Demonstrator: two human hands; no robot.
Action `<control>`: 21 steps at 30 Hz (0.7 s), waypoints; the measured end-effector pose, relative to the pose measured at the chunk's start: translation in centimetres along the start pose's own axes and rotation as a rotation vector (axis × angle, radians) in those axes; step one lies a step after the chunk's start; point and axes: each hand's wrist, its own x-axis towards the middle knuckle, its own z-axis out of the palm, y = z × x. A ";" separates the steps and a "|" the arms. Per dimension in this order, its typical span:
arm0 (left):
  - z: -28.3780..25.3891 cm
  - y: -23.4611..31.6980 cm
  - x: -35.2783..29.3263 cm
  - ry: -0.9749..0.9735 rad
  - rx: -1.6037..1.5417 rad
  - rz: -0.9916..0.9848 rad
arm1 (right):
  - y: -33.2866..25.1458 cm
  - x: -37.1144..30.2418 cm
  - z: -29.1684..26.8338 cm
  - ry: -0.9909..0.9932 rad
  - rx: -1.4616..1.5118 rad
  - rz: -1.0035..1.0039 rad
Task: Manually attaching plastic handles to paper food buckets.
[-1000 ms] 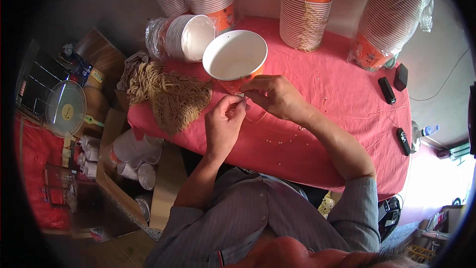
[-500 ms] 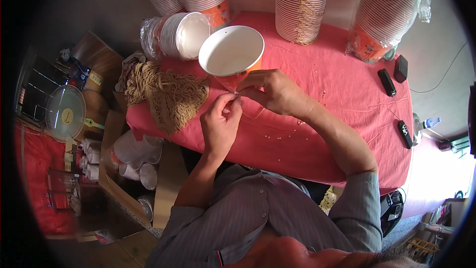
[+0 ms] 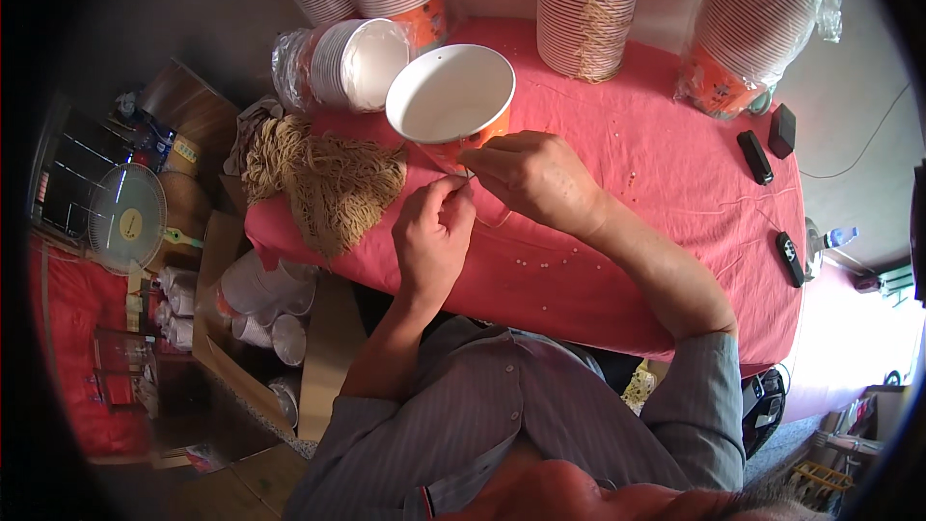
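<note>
The paper bucket (image 3: pixel 450 101), white inside and orange outside, is at the upper centre of the frame, over the red-draped surface (image 3: pixel 666 232), with its open rim facing up. From where I stand, it lies directly beyond the person's hands. Its long axis runs from the wide rim, farther up the frame, to the narrower base, nearest the fingers. The fingers hide the base, so I cannot tell whether it sits flat.

The right hand (image 3: pixel 542 183) is nearer to the bucket; its fingertips overlap the lower front wall in view, but contact cannot be confirmed. The left hand (image 3: pixel 431 239) is lower and farther left, fingertips pointing up toward those of the right. Both hands form a narrow pinch and appear to grip a thin strand (image 3: pixel 496 225); its loop shows below the right fingers. A tan cord bundle (image 3: pixel 333 183) lies to the left of the bucket.
</note>
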 end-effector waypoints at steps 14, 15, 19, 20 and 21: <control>-0.3 0.2 0.5 0.001 0.029 0.004 | 0.9 0.1 0.0 -0.103 0.162 0.045; -0.3 0.1 0.5 -0.001 0.039 -0.016 | 0.9 0.1 0.0 -0.104 0.164 0.049; -0.3 0.1 0.5 -0.021 0.035 -0.081 | 1.3 0.1 0.0 -0.174 0.334 0.151; -0.4 0.0 0.4 -0.021 0.037 -0.082 | 1.3 0.1 0.1 -0.174 0.387 0.165; -0.4 -0.1 0.4 -0.056 -0.142 -0.206 | 1.2 0.1 0.2 -0.174 0.390 0.164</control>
